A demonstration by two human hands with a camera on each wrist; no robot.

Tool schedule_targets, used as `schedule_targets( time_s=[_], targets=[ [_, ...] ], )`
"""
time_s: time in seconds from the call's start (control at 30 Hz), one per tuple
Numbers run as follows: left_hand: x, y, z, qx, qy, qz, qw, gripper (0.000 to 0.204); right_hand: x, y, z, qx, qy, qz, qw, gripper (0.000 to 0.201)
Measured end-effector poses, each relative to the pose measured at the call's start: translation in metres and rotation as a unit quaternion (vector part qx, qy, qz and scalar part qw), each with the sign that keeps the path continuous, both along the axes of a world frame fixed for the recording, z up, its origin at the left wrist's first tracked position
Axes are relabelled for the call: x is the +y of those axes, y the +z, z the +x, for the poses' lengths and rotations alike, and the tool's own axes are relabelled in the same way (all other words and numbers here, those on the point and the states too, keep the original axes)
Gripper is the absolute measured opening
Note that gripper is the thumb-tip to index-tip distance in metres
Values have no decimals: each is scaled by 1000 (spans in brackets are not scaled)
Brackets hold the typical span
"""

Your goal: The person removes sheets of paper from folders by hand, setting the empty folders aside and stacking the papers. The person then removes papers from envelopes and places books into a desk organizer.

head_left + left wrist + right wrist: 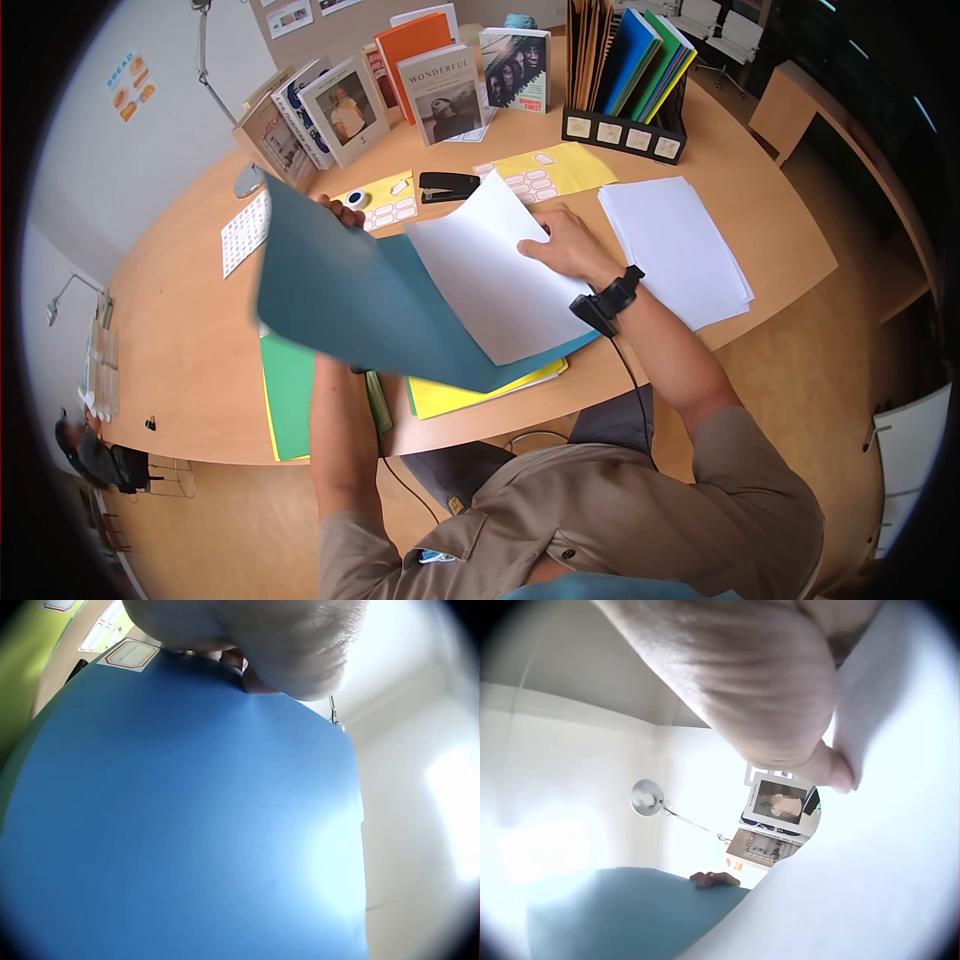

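The left hand (342, 212) grips the edge of the blue folder (340, 290), with one cover raised. The right hand (568, 242) pinches the white paper (490, 270) at its edge, thumb on the upper face. The open folder is positioned above the table (180, 330), partly covering the yellow folder (480, 395) from view; the paper overlaps its other cover.

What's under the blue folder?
In the head view, a yellow folder juts out beneath the near edge of the blue folder; a green folder shows past its left part. The rest, and anything else beneath, is covered.
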State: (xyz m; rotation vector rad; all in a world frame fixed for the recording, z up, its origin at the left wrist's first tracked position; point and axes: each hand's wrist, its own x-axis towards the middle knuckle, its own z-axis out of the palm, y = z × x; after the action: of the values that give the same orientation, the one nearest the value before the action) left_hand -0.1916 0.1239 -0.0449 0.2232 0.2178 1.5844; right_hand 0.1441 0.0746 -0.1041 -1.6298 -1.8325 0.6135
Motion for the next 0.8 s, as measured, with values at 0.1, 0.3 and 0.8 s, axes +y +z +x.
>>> schedule_targets(
  time_s=[0.1,0.3,0.8],
  targets=[
    [15,-5,-18,234,105,88,962,15,2,-2,0,131,33,-72,988,43],
    [24,-23,0,413,100,147,893,13,-3,10,-7,274,36,-150,949,41],
    [39,5,-24,110,7,222,969,16,-7,22,0,325,26,-186,927,48]
  ],
)
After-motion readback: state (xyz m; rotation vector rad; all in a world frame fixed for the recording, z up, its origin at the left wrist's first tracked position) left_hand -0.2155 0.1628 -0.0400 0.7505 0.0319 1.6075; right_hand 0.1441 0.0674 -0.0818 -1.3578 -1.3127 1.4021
